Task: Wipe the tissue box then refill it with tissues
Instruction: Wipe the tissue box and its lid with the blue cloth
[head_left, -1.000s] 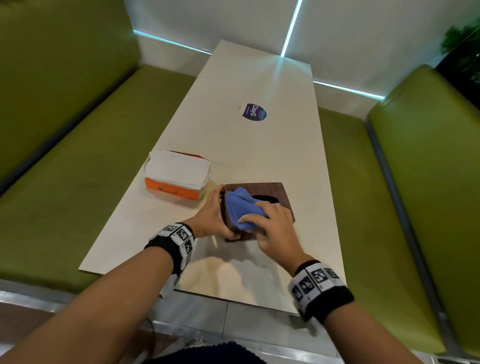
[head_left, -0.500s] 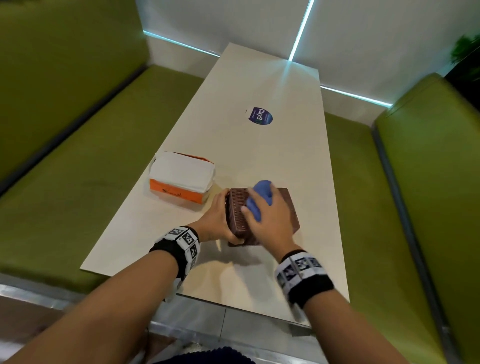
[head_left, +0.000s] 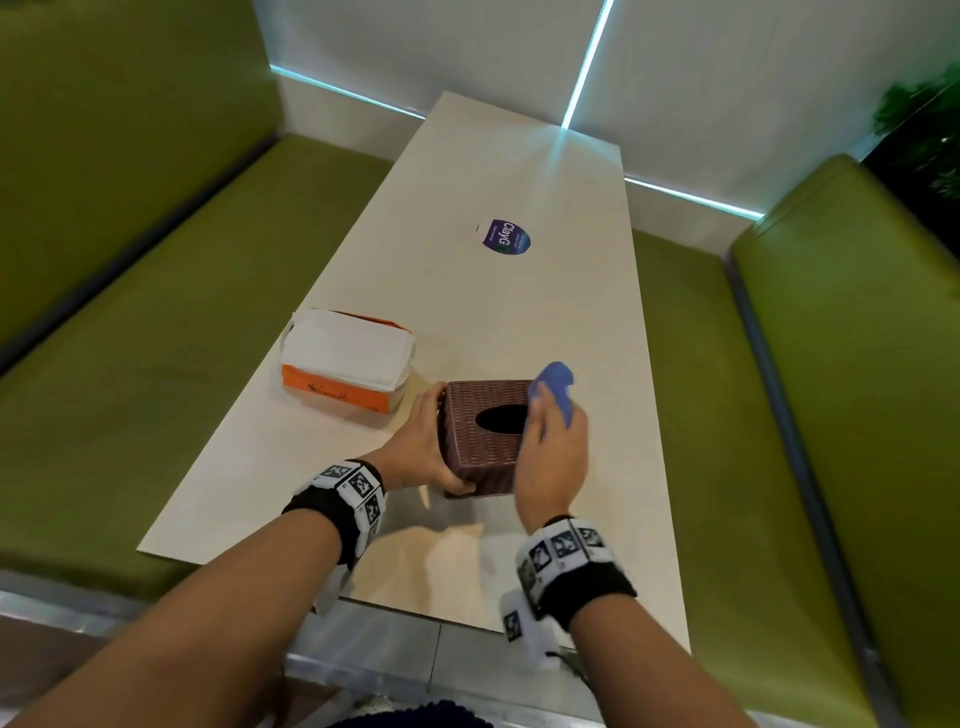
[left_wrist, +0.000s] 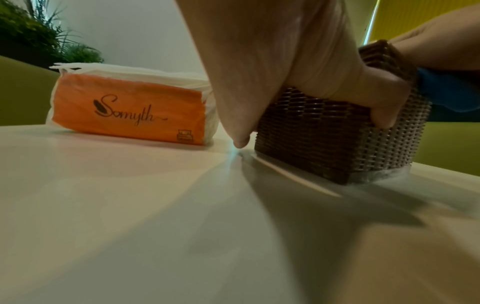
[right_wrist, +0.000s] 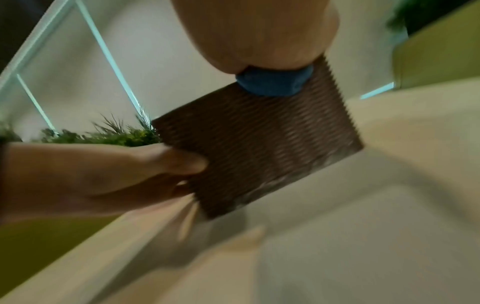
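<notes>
A brown woven tissue box (head_left: 480, 441) (left_wrist: 337, 131) (right_wrist: 254, 148) stands on the white table (head_left: 467, 291), its oval top opening showing. My left hand (head_left: 426, 447) (left_wrist: 298, 72) grips its left side, thumb on the near face. My right hand (head_left: 550, 452) holds a blue cloth (head_left: 558, 387) (right_wrist: 275, 82) (left_wrist: 446, 90) against the box's right upper edge. An orange pack of white tissues (head_left: 348, 361) (left_wrist: 130, 107) lies on the table just left of the box.
Green bench seats (head_left: 156, 374) run along both long sides of the table. A round purple sticker (head_left: 506, 238) lies farther up the tabletop. A white wall with lit strips closes the far end, and plants (head_left: 924, 130) show at the top right.
My right hand has slid the blue cloth from the box's near left top across to its right edge. The oval opening is uncovered now. My left hand keeps its grip.
</notes>
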